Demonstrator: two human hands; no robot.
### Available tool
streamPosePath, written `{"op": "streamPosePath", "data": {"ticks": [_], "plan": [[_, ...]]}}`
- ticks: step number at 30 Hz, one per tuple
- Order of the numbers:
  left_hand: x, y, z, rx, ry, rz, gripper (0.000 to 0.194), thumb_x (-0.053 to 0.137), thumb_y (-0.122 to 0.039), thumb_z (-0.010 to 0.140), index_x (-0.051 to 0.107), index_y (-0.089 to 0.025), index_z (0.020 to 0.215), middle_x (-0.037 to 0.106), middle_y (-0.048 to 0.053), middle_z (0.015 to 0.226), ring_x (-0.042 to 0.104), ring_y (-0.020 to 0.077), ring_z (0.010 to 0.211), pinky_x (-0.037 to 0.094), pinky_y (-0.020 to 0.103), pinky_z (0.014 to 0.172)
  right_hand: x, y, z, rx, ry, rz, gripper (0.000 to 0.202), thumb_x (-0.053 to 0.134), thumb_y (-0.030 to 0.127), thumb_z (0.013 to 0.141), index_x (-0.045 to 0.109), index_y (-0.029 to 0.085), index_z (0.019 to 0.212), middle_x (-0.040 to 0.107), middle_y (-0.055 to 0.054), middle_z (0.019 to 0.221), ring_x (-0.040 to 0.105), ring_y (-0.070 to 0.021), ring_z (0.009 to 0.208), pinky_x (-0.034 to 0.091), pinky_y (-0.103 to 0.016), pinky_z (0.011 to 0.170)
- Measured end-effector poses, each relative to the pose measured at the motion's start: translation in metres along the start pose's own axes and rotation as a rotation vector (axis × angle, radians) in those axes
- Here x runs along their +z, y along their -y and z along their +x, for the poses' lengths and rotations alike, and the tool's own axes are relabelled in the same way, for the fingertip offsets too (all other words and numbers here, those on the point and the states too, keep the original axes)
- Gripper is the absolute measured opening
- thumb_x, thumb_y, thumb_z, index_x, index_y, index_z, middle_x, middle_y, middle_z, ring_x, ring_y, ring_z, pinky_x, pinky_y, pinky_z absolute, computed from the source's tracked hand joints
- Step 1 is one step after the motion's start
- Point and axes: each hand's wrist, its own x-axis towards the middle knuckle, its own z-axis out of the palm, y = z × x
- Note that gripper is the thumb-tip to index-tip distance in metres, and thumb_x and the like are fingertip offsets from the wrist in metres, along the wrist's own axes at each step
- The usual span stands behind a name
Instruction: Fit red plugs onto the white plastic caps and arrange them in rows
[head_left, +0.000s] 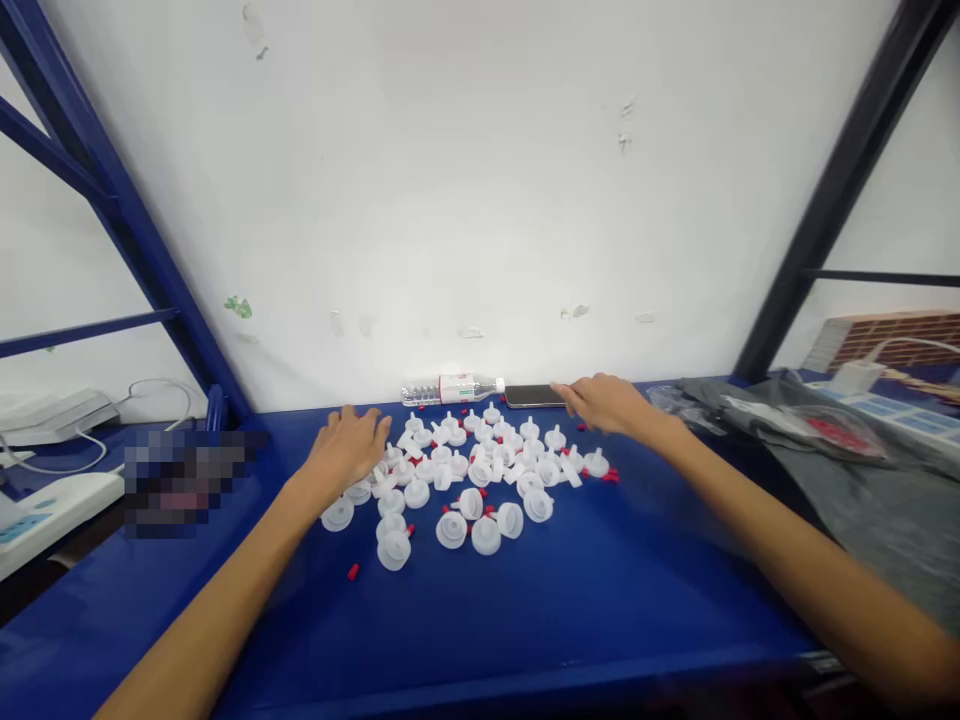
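Observation:
White plastic funnel-shaped caps (486,537) with narrow spouts lie in a loose heap on the blue table, facing various ways. Small red caps (353,572) are scattered among and around them. My left hand (346,447) rests palm down at the heap's left edge, fingers spread, next to the nearest white pieces; its palm side is hidden. My right hand (611,405) is at the back right, index finger stretched out at the right end of a dark phone (529,396) lying flat. I cannot tell whether the fingertip touches the phone. No held object shows in either hand.
A clear water bottle (454,389) lies on its side against the white wall, left of the phone. Blue frame posts (142,240) rise on both sides. Grey plastic bags (795,420) lie at right; power strips (56,515) and cables lie at left.

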Motion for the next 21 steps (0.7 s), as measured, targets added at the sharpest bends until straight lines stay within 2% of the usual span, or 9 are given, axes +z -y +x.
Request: {"op": "streamPosePath", "data": {"ticks": [3, 5, 7, 10, 13, 15, 17, 19, 21], "plan": [[-0.003, 0.014, 0.002, -0.174, 0.086, 0.027, 0.076, 0.019, -0.056, 0.1, 0.062, -0.004, 0.135, 0.062, 0.035, 0.128, 0.058, 0.0509, 0.121, 0.045, 0.058, 0.095, -0.005, -0.005, -0.007, 0.118, 0.178, 0.016, 0.071, 0.025, 0.056, 0.107, 0.068, 0.015, 0.067, 0.071, -0.013, 0.059, 0.07, -0.0227, 0.052, 0.051, -0.035, 0.069], [-0.008, 0.023, 0.002, -0.26, 0.16, 0.02, 0.081, 0.021, -0.059, 0.098, 0.066, 0.001, 0.129, 0.065, 0.037, 0.122, 0.062, 0.0507, 0.116, 0.048, 0.057, 0.093, -0.01, -0.008, -0.011, 0.188, 0.267, 0.015, 0.07, 0.026, 0.056, 0.107, 0.068, 0.014, 0.068, 0.072, -0.015, 0.06, 0.072, -0.0241, 0.054, 0.052, -0.036, 0.07], [-0.012, 0.028, 0.002, -0.326, 0.247, -0.008, 0.081, 0.026, -0.061, 0.096, 0.07, 0.001, 0.124, 0.071, 0.035, 0.111, 0.069, 0.049, 0.103, 0.052, 0.055, 0.084, -0.014, -0.009, -0.014, 0.231, 0.36, 0.021, 0.065, 0.031, 0.053, 0.107, 0.069, 0.012, 0.073, 0.072, -0.017, 0.061, 0.073, -0.026, 0.057, 0.053, -0.037, 0.068], [-0.017, 0.025, 0.0, -0.378, 0.373, -0.086, 0.079, 0.029, -0.061, 0.095, 0.071, 0.0, 0.122, 0.076, 0.03, 0.094, 0.074, 0.0431, 0.073, 0.056, 0.05, 0.065, -0.015, -0.004, -0.019, 0.212, 0.513, 0.082, 0.054, 0.037, 0.046, 0.107, 0.069, 0.008, 0.087, 0.074, -0.017, 0.064, 0.074, -0.0249, 0.058, 0.054, -0.033, 0.063], [-0.018, 0.013, -0.002, -0.352, 0.422, -0.173, 0.075, 0.03, -0.059, 0.096, 0.067, -0.003, 0.13, 0.075, 0.028, 0.106, 0.073, 0.0346, 0.057, 0.056, 0.044, 0.055, -0.014, 0.005, -0.023, 0.112, 0.618, 0.181, 0.043, 0.039, 0.041, 0.107, 0.067, 0.009, 0.105, 0.077, -0.014, 0.07, 0.075, -0.0207, 0.062, 0.055, -0.027, 0.062], [-0.018, 0.007, -0.002, -0.321, 0.412, -0.201, 0.074, 0.028, -0.058, 0.097, 0.064, -0.004, 0.134, 0.072, 0.028, 0.119, 0.072, 0.0303, 0.054, 0.056, 0.042, 0.055, -0.013, 0.009, -0.025, 0.052, 0.65, 0.237, 0.04, 0.036, 0.039, 0.108, 0.066, 0.012, 0.112, 0.079, -0.012, 0.076, 0.076, -0.0183, 0.063, 0.054, -0.024, 0.062], [-0.017, 0.006, 0.0, -0.304, 0.393, -0.196, 0.075, 0.024, -0.056, 0.098, 0.065, -0.002, 0.13, 0.073, 0.027, 0.115, 0.072, 0.0279, 0.053, 0.057, 0.04, 0.059, -0.012, 0.01, -0.025, 0.027, 0.637, 0.264, 0.042, 0.032, 0.039, 0.108, 0.065, 0.014, 0.113, 0.08, -0.01, 0.08, 0.075, -0.0167, 0.062, 0.054, -0.023, 0.061], [-0.017, 0.01, 0.002, -0.306, 0.355, -0.158, 0.076, 0.022, -0.055, 0.099, 0.068, 0.0, 0.123, 0.076, 0.027, 0.102, 0.073, 0.0289, 0.056, 0.057, 0.041, 0.066, -0.012, 0.006, -0.023, 0.044, 0.566, 0.247, 0.044, 0.029, 0.039, 0.109, 0.065, 0.014, 0.109, 0.08, -0.01, 0.081, 0.074, -0.0166, 0.059, 0.054, -0.024, 0.061], [-0.018, 0.019, 0.004, -0.321, 0.291, -0.099, 0.075, 0.023, -0.053, 0.098, 0.069, 0.002, 0.119, 0.075, 0.03, 0.102, 0.075, 0.0348, 0.068, 0.057, 0.046, 0.075, -0.013, 0.0, -0.019, 0.094, 0.46, 0.189, 0.045, 0.029, 0.039, 0.108, 0.067, 0.014, 0.102, 0.079, -0.011, 0.079, 0.074, -0.0184, 0.059, 0.054, -0.027, 0.062]]}}
